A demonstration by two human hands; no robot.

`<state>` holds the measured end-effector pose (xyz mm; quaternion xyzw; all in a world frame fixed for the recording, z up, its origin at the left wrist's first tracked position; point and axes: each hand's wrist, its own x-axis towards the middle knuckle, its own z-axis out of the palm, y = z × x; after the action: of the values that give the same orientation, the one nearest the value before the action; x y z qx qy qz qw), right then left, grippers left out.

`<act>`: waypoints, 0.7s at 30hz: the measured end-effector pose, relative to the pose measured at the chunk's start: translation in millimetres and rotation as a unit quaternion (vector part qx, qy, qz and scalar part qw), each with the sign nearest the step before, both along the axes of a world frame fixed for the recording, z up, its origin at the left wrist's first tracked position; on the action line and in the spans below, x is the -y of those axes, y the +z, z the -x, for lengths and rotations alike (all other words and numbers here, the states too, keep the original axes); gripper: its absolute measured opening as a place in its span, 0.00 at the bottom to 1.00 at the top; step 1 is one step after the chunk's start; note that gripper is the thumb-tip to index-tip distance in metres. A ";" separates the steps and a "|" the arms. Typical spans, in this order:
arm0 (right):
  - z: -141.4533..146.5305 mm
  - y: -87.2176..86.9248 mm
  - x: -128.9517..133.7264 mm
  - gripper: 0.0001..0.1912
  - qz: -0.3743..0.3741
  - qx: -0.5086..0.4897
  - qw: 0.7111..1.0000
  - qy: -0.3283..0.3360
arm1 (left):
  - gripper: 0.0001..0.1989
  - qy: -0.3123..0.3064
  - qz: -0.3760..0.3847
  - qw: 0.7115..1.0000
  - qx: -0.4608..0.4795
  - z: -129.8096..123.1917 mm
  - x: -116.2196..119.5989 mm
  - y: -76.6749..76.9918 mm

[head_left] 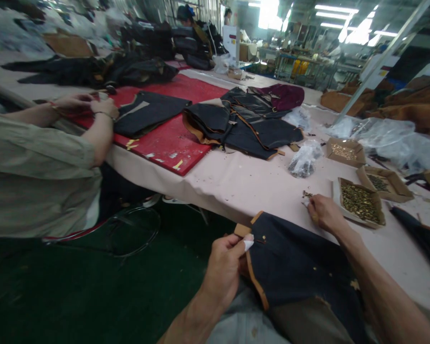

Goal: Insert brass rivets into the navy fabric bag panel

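Note:
My left hand, with white tape on a finger, is closed on the edge of a dark navy bag panel by a small tan tab. The panel has tan edging and several small brass-coloured studs, and lies across my lap against the table edge. On the tabletop, my right hand has its fingers pinched together beside a small pile of metal fittings. What those fingertips hold, if anything, is too small to tell. Just right of that hand stands a cardboard box of brass-coloured fittings.
Two more boxes, one of copper-coloured pieces and one of darker pieces, stand behind. A plastic bag of parts lies near them. Dark bags lie partly on a red board. At left, another person's hands work.

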<state>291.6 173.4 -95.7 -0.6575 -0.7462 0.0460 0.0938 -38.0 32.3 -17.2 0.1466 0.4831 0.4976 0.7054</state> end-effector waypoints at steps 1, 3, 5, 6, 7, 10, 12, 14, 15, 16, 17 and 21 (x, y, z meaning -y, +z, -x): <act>0.8 0.0 1.5 0.10 0.002 0.007 1.000 0.001 | 0.16 0.002 0.000 1.000 0.002 0.1 3.3 -2.2; 4.7 2.4 7.4 0.10 0.004 0.015 1.000 0.004 | 0.17 0.007 0.006 1.000 0.004 0.7 10.0 -8.1; 14.0 11.5 19.9 0.08 -0.002 0.006 1.000 0.002 | 0.19 0.007 0.014 1.000 0.005 1.6 15.6 -13.4; 21.1 19.0 29.5 0.07 -0.013 -0.014 1.000 0.000 | 0.20 0.005 0.016 1.000 0.005 1.9 17.6 -15.3; 29.9 28.0 41.3 0.06 -0.027 -0.045 0.999 0.004 | 0.20 0.003 0.016 1.000 0.003 2.0 19.0 -16.6; 63.5 57.6 85.2 0.05 -0.059 -0.180 0.978 0.085 | 0.20 -0.001 0.013 1.000 0.004 1.0 19.5 -18.1; 86.1 71.3 112.9 0.02 -0.024 -0.239 0.957 0.164 | 0.20 -0.002 0.011 1.000 0.024 -0.7 17.7 -18.5; 103.2 76.0 132.6 0.01 0.011 -0.266 0.940 0.215 | 0.20 -0.005 0.010 0.999 0.048 -2.6 15.7 -19.0; 108.9 75.2 139.1 0.02 0.018 -0.271 0.935 0.230 | 0.21 -0.007 0.010 0.998 0.058 -3.4 15.0 -19.1; 112.7 73.1 143.6 0.02 0.019 -0.273 0.932 0.239 | 0.21 -0.008 0.011 0.998 0.065 -4.1 14.6 -18.9; 114.9 70.4 146.5 0.03 0.014 -0.273 0.930 0.244 | 0.21 -0.008 0.012 0.998 0.068 -4.4 14.6 -18.3; 117.7 61.6 150.4 0.05 -0.004 -0.279 0.928 0.247 | 0.17 -0.002 0.010 0.997 0.070 -3.5 17.8 -12.7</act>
<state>173.9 23.0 -34.1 -0.4125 -0.8287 0.2463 0.2870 -34.5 14.6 -29.9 0.1057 0.4370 0.5001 0.7401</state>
